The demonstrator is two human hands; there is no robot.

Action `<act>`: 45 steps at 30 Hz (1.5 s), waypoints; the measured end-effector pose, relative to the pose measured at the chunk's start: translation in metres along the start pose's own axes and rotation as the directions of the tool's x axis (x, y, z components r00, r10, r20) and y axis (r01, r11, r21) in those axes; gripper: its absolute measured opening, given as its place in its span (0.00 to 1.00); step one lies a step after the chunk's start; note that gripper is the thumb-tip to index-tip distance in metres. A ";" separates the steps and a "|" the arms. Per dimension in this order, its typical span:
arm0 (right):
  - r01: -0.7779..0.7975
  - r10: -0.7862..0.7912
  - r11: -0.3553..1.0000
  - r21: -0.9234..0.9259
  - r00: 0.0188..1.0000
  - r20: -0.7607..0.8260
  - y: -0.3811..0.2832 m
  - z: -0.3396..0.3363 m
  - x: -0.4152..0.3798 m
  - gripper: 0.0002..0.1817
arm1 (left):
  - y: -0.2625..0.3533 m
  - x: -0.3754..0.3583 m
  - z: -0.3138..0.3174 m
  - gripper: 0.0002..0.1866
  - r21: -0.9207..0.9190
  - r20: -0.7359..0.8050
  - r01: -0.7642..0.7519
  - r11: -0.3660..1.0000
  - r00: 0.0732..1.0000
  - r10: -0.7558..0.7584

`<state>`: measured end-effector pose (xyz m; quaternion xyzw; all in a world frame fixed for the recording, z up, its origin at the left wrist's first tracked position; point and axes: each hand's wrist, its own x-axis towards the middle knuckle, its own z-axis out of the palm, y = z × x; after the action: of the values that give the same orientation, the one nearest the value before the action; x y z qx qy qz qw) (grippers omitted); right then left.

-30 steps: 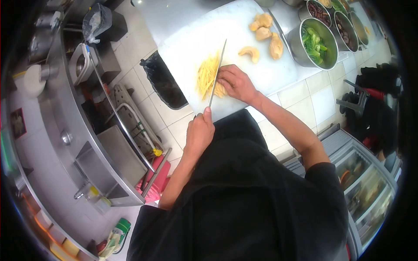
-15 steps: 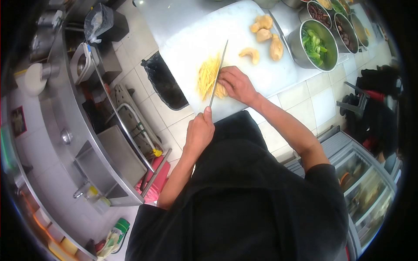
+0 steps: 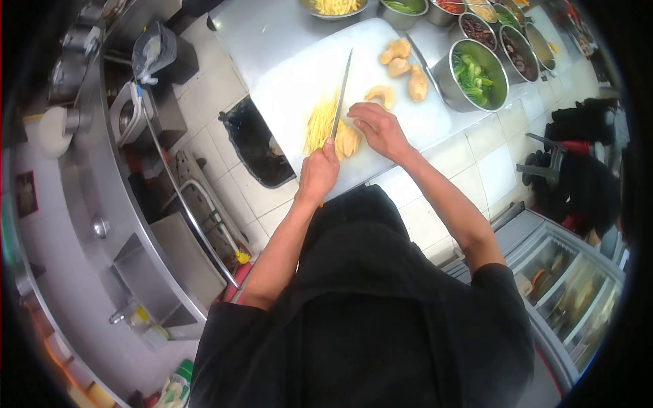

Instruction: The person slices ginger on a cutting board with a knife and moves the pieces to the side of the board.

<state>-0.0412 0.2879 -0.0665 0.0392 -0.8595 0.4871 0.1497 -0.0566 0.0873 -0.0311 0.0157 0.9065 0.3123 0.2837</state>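
My left hand (image 3: 320, 173) is closed round the handle of a long kitchen knife (image 3: 344, 88), its blade pointing away from me over a white cutting board (image 3: 292, 78). Left of the blade lies a heap of thin yellow strips (image 3: 317, 128), apparently cut ginger. Close on its right sit thicker sliced pieces (image 3: 347, 141). My right hand (image 3: 385, 132) hovers beside these slices, fingers loosely bent and apart, holding nothing. Farther up the board rest a curved peeled piece (image 3: 381, 96) and several knobby pieces of peeled ginger (image 3: 417, 84).
A steel pot of green vegetables (image 3: 474, 80) stands right of the board, with several more filled containers (image 3: 519, 54) behind it. At the back is a bowl of yellow strips (image 3: 335, 7). A black-lined bin (image 3: 253, 146) sits left of the board, below the counter.
My right hand has come off the ginger by the blade and moved right, uncovering the slices. The knife stays in my left hand. The view has shifted, showing more containers at the back.
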 end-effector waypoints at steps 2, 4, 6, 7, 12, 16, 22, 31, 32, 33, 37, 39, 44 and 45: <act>0.040 -0.029 0.993 -0.108 0.994 0.105 -0.004 -0.007 -0.012 0.16 | -0.002 0.000 0.000 0.39 -0.011 -0.005 -0.041 0.999 0.999 0.041; 0.101 -0.070 0.981 -0.167 0.981 0.181 -0.007 -0.010 -0.017 0.19 | -0.002 0.000 -0.002 0.39 -0.026 -0.004 -0.066 0.998 0.998 0.066; 0.165 -0.106 0.963 -0.211 0.958 0.267 -0.012 -0.010 -0.020 0.22 | 0.000 0.002 -0.006 0.39 -0.067 0.096 0.041 0.997 0.995 -0.035; 0.188 -0.103 0.949 -0.251 0.943 0.317 -0.014 -0.010 -0.019 0.24 | 0.002 0.002 -0.009 0.39 -0.070 0.101 0.029 0.997 0.995 -0.022; 0.252 -0.079 0.910 -0.329 0.884 0.461 -0.012 -0.006 -0.018 0.30 | -0.009 0.005 -0.008 0.39 -0.094 0.120 -0.029 0.995 0.992 0.041; 0.268 -0.089 0.917 -0.296 0.860 0.503 -0.005 -0.004 -0.023 0.32 | -0.001 -0.002 -0.007 0.39 -0.088 0.081 -0.006 0.996 0.997 0.013; 0.270 -0.121 0.931 -0.246 0.864 0.488 0.004 -0.003 -0.022 0.33 | 0.028 -0.017 -0.022 0.39 0.004 0.041 0.135 0.991 0.990 -0.135; 0.304 -0.167 0.933 -0.192 0.840 0.516 0.016 -0.001 -0.020 0.30 | 0.016 -0.060 -0.019 0.38 0.077 0.003 0.158 0.984 0.987 -0.158; 0.307 -0.168 0.932 -0.194 0.838 0.519 0.015 -0.002 -0.016 0.29 | 0.014 -0.063 -0.019 0.38 0.095 0.004 0.160 0.983 0.987 -0.161; 0.312 -0.173 0.930 -0.193 0.838 0.518 0.015 -0.004 -0.013 0.29 | 0.012 -0.065 -0.021 0.38 0.111 0.003 0.163 0.980 0.986 -0.164; 0.335 -0.190 0.924 -0.184 0.819 0.541 0.013 -0.005 -0.011 0.29 | 0.003 -0.074 -0.023 0.37 0.100 -0.003 0.148 0.984 0.989 -0.148; 0.322 -0.178 0.929 -0.181 0.819 0.546 0.012 -0.007 -0.009 0.29 | 0.002 -0.080 -0.024 0.37 0.105 0.011 0.129 0.986 0.991 -0.131; 0.317 -0.179 0.933 -0.169 0.819 0.545 0.010 -0.009 -0.007 0.28 | -0.002 -0.095 -0.024 0.36 0.083 0.014 0.126 0.989 0.992 -0.128; 0.314 -0.177 0.934 -0.169 0.820 0.544 0.010 -0.008 -0.007 0.28 | -0.002 -0.097 -0.025 0.35 0.067 0.008 0.130 0.989 0.991 -0.131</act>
<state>-0.0345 0.2996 -0.0730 0.2614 -0.9098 0.3217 -0.0224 0.0125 0.0521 0.0328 -0.0325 0.9135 0.2629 0.3087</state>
